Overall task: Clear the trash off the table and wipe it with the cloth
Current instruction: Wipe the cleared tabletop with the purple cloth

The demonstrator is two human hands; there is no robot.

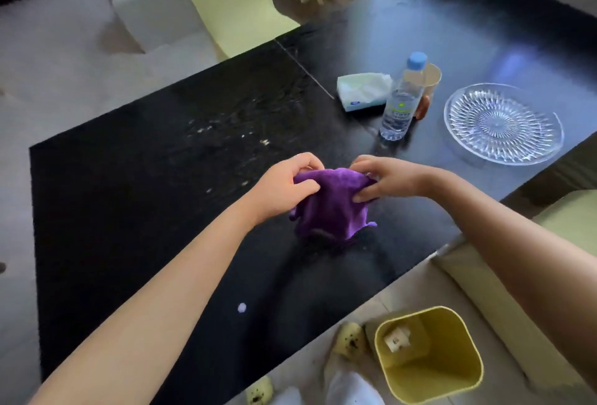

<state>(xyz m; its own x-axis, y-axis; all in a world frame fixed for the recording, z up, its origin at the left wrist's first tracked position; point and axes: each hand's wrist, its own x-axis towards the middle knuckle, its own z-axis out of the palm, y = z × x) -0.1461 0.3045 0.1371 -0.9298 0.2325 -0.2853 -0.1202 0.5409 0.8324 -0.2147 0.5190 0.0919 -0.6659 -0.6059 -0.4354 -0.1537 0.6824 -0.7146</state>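
- A yellow bin (429, 356) is being seen on the floor at 5 o'clock, off the near-right edge of the table (129, 211); one small pale scrap of trash (396, 338) is lying inside it, against the left wall.
- A clear glass plate (504, 123) is sitting at 2 o'clock on the table, with nothing seen in it.
- A water bottle (402, 97) with a blue cap is standing upright at 1 o'clock; a paper cup (431, 76) is partly hidden just behind it, its contents not being shown.
- A tissue pack (363, 91) is lying just to the left of the bottle.
- The purple cloth (332, 204) is being held bunched near the centre of the frame, its upper edge gripped between both hands and its lower folds hanging down to the tabletop.
- The left hand (284, 188) is being clamped on the cloth's 10 o'clock corner, fingers curled over the fabric, thumb underneath.
- The right hand (387, 178) is being pinched on the 2 o'clock corner, fingertips (361, 198) pressed into the fabric.
- Both forearms are being extended from 7 and 4 o'clock, converging over the cloth, wrists roughly level.
- Pale crumbs (226, 136) are lying scattered at 11 o'clock of the cloth; a small whitish speck (242, 307) is lying at 7 o'clock.
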